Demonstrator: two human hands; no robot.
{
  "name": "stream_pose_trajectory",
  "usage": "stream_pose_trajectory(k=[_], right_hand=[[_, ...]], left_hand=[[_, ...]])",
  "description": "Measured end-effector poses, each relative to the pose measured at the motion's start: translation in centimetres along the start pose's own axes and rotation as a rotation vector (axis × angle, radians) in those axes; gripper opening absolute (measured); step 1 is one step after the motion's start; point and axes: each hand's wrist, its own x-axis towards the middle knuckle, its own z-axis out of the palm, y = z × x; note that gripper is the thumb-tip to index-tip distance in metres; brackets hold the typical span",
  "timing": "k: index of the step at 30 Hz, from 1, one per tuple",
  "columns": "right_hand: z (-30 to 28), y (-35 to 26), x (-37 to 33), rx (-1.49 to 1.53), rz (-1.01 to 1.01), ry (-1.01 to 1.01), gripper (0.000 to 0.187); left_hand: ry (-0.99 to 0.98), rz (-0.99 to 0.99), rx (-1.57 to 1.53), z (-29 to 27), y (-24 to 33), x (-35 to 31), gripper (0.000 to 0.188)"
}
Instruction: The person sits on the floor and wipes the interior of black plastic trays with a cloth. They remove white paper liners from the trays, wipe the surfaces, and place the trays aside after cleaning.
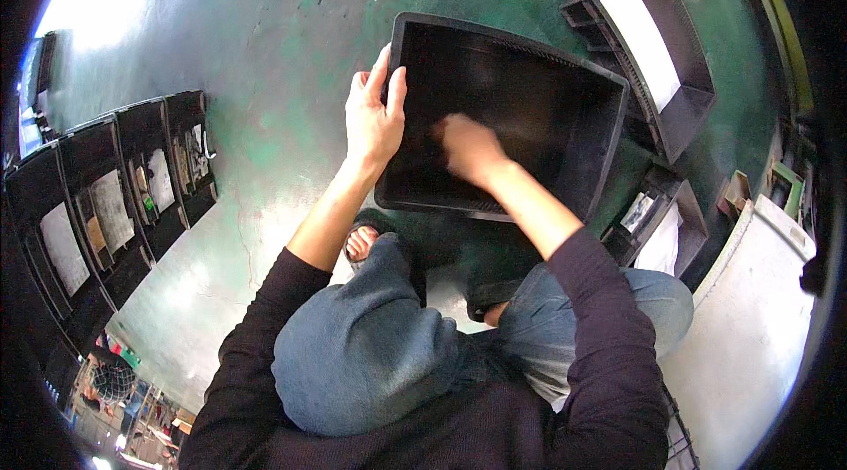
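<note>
A black plastic bin (503,216) is in front of my knees, tilted so its dark inside faces me. My left hand (374,121) grips its left rim, with fingers on the outside and over the edge. Inside the bin, my right hand (469,150) is close to the inner surface, left of the middle. Motion blurs its fingers, and whatever they hold, if anything, cannot be made out. The bottom of the bin is dark, with no contents that I can pick out.
To the right stand another black bin (693,108) with a white sheet and a smaller black bin (701,227) holding papers. A row of black bins (141,130) with sheets and parts lines the left. A white board or tabletop (741,329) is at the lower right.
</note>
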Motion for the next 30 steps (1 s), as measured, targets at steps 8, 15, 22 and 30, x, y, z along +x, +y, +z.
stream_pose_trajectory(k=[8,15,22,30], right_hand=[[-0.3,10.5,-0.2,0.09,0.481,0.776,0.048],[2.0,-0.9,8.2,0.019,-0.097,0.876,0.037],[1.5,1.4,-3.0,0.116,-0.151,0.262,0.028],[0.4,-10.0,-6.2,0.204,-0.599,0.832,0.02]], left_hand=[[-0.019,-0.065,-0.017,0.7,0.6,0.1,0.042],[0.003,-0.042,-0.008,0.7,0.1,0.2,0.041],[-0.052,-0.135,-0.255,0.7,-0.4,0.4,0.041],[-0.345,-0.418,-1.132,0.7,-4.5,1.4,0.036]])
